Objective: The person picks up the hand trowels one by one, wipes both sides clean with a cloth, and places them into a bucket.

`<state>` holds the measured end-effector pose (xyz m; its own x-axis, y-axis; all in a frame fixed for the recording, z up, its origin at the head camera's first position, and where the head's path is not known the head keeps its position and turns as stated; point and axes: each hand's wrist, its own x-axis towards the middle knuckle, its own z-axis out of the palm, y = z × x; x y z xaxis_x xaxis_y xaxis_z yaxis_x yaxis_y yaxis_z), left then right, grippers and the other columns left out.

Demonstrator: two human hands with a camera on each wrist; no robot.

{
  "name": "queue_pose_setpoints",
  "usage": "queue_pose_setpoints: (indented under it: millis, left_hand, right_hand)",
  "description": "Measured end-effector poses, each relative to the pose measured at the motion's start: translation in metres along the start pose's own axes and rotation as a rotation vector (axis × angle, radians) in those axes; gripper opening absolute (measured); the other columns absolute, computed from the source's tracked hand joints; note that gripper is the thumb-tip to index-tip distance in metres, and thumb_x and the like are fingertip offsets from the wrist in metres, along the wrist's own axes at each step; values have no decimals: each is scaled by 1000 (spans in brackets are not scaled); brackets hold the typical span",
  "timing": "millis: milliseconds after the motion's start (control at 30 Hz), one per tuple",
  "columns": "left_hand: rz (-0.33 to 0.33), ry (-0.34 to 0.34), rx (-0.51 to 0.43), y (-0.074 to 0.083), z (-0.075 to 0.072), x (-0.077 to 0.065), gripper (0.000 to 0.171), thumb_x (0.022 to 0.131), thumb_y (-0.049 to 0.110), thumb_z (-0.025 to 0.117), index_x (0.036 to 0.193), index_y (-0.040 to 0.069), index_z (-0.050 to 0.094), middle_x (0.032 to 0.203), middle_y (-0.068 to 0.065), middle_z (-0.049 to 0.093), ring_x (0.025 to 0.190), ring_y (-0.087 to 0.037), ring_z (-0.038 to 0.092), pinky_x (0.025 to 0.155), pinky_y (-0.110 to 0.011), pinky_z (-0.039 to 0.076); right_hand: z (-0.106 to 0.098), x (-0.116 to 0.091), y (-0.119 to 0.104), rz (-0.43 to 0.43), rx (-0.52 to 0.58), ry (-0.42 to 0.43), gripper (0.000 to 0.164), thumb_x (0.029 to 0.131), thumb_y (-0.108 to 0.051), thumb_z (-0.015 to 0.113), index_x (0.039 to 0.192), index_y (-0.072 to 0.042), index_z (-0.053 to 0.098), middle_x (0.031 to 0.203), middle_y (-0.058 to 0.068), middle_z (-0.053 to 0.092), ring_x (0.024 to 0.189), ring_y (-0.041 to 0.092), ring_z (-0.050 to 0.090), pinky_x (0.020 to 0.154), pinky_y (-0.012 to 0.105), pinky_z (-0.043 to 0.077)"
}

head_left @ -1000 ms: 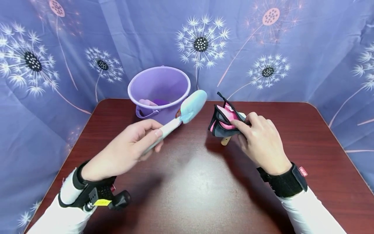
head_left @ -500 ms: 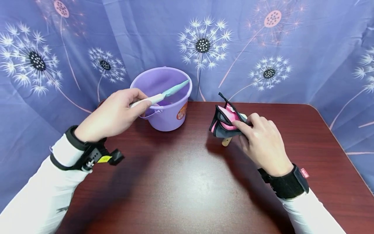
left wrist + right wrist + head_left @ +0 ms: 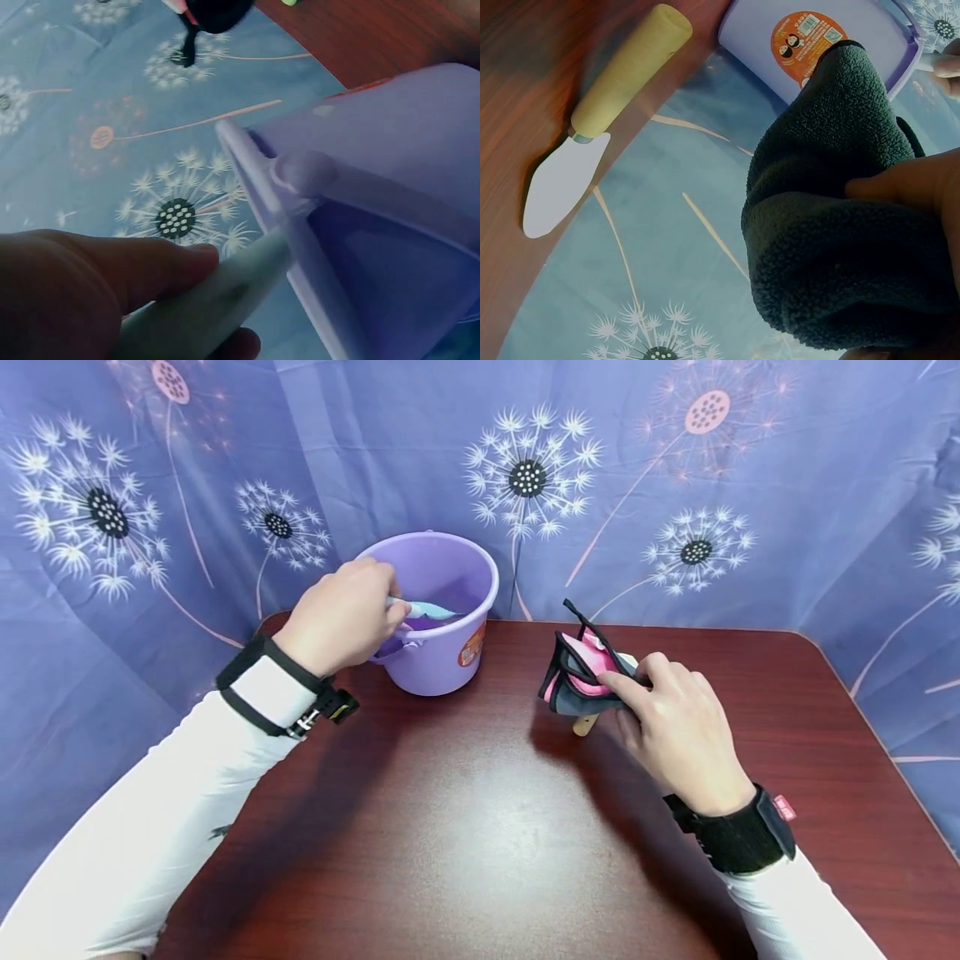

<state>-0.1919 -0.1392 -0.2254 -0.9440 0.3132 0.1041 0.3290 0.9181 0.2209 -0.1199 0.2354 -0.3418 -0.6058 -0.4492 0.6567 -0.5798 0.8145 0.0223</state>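
My left hand (image 3: 347, 614) grips the pale handle of a hand trowel (image 3: 433, 610) with a light blue blade, which dips inside the mouth of a purple bucket (image 3: 438, 670). In the left wrist view that trowel's handle (image 3: 225, 296) passes by the bucket's rim, with the thumb along it. My right hand (image 3: 678, 727) pinches a small grey and pink fabric pouch (image 3: 581, 689) with black edging, raised above the table. Under the pouch lies a small pointed trowel with a wooden handle (image 3: 630, 71) and a flat metal blade (image 3: 564, 187).
The dark red-brown table (image 3: 465, 860) reaches back to a blue dandelion-print cloth (image 3: 405, 452) hung behind it. An orange label (image 3: 471, 647) marks the bucket's front. Part of the bucket's inside is hidden from the head view.
My left hand has moved up and back to the bucket, turning over and lowering the light blue trowel's blade into its mouth. The right hand keeps the pouch in place.
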Motion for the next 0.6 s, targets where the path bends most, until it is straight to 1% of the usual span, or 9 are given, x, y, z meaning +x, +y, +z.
queue_pose_setpoints:
  millis: [133, 300, 367, 433, 533, 600]
  left_hand:
    - [-6, -12, 54, 3, 8, 12, 19, 102, 19, 59, 99, 2, 68, 98, -15, 62, 92, -33, 62, 80, -56, 53]
    - [-20, -26, 123, 4, 18, 22, 21, 102, 21, 61, 104, 1, 65, 103, -19, 64, 102, -41, 67, 84, -64, 54]
    - [-15, -23, 134, 5, 22, 24, 23, 102, 21, 61, 106, -1, 63, 105, -21, 65, 104, -45, 67, 86, -64, 54]
    - [-14, -26, 133, 5, 26, 27, 25, 102, 21, 62, 108, -3, 62, 108, -23, 65, 105, -46, 68, 89, -62, 53]
    - [-16, -43, 127, 6, 29, 30, 31, 102, 22, 63, 114, -6, 62, 112, -25, 65, 107, -47, 67, 92, -60, 52]
    - [-18, -57, 124, 6, 31, 32, 32, 103, 24, 62, 116, -6, 63, 114, -24, 64, 108, -46, 66, 93, -59, 52]
  right_hand:
    - [-1, 0, 0, -1, 0, 4, 42, 80, -7, 71, 122, -11, 78, 87, 12, 51, 64, 33, 47, 55, 50, 35]
    - [0, -1, 0, 6, -2, 5, 42, 81, -7, 69, 122, -12, 78, 88, 13, 51, 66, 34, 48, 56, 51, 36]
    - [0, -1, 1, 7, -3, 4, 43, 81, -7, 68, 122, -12, 77, 88, 13, 51, 66, 35, 48, 56, 52, 36]
    - [0, -1, 1, 7, -2, 4, 43, 81, -8, 68, 122, -11, 77, 88, 13, 51, 66, 34, 48, 57, 52, 36]
    - [-1, -1, 1, 9, 0, 3, 43, 81, -8, 68, 122, -11, 78, 88, 12, 51, 66, 34, 48, 56, 51, 36]
    - [-1, -1, 1, 10, 1, 3, 43, 81, -8, 68, 122, -12, 78, 88, 12, 51, 66, 34, 48, 56, 51, 36]
